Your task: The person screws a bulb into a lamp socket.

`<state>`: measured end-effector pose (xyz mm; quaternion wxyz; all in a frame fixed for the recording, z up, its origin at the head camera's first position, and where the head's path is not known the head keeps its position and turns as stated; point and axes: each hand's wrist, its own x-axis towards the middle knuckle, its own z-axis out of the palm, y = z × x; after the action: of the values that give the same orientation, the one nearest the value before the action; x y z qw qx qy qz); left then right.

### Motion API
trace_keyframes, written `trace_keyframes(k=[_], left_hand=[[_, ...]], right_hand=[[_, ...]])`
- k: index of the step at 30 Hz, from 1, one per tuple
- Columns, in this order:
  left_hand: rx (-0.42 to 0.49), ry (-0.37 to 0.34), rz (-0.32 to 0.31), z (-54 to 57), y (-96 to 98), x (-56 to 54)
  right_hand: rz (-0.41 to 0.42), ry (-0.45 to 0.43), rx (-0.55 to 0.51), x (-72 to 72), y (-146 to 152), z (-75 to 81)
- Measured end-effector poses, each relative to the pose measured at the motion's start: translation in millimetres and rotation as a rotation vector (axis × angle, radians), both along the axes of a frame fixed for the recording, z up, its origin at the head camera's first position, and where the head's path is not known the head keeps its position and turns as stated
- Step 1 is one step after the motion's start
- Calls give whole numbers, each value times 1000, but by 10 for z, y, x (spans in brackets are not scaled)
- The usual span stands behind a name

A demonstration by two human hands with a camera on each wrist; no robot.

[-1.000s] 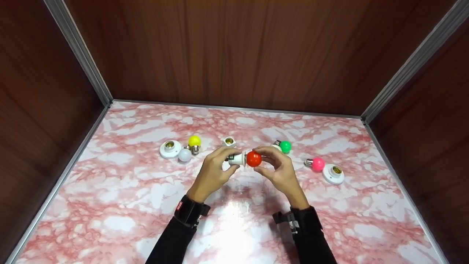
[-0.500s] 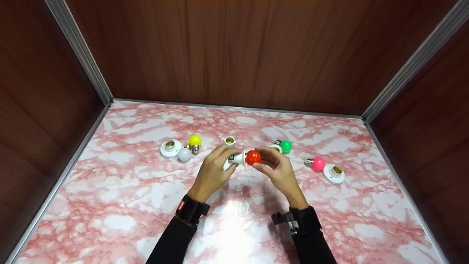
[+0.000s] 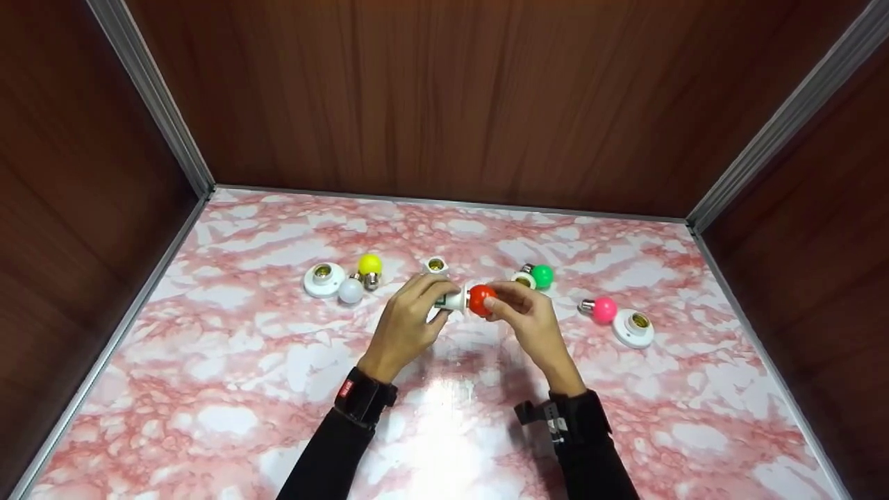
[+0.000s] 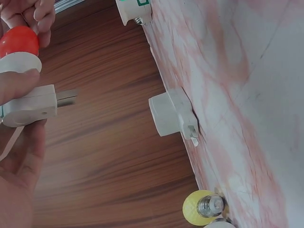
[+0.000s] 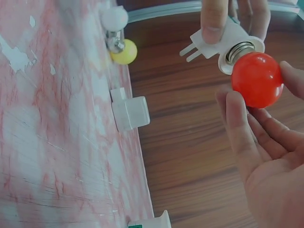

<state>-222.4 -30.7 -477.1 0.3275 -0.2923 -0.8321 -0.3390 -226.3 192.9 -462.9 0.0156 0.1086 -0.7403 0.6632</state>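
Observation:
My left hand grips a white plug-in lamp socket, its mouth facing right. Two flat prongs stick out of the socket in the left wrist view. A red light bulb sits at the mouth, and in the right wrist view part of its metal screw thread shows inside the rim. My right hand holds the bulb from the right, thumb on its near side and fingers around the far side. Both hands are above the marbled table.
Leftward lie a round white lamp holder, a yellow bulb and a white bulb. A white socket stands behind my hands. Rightward are another socket, a green bulb, a pink bulb and a second round holder.
My right thumb has moved from the bulb's lower edge up onto its near right side, and the fingers have shifted around it. My left hand and the socket have stayed nearly still.

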Motion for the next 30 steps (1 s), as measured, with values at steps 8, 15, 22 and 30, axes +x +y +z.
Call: trace_keyframes(k=[8,15,22,30], left_hand=[[-16,10,-5,9,-7,-3],[-13,12,-29,7,-3,-6],[28,-25,-45,34,-28,-4],[150,-117,-104,50,-55,-6]], right_hand=[[-13,45,36,-5,-10,15],[-3,18,23,10,-8,17],[98,52,31,1,46,19],[105,183,175,37,120,65]])
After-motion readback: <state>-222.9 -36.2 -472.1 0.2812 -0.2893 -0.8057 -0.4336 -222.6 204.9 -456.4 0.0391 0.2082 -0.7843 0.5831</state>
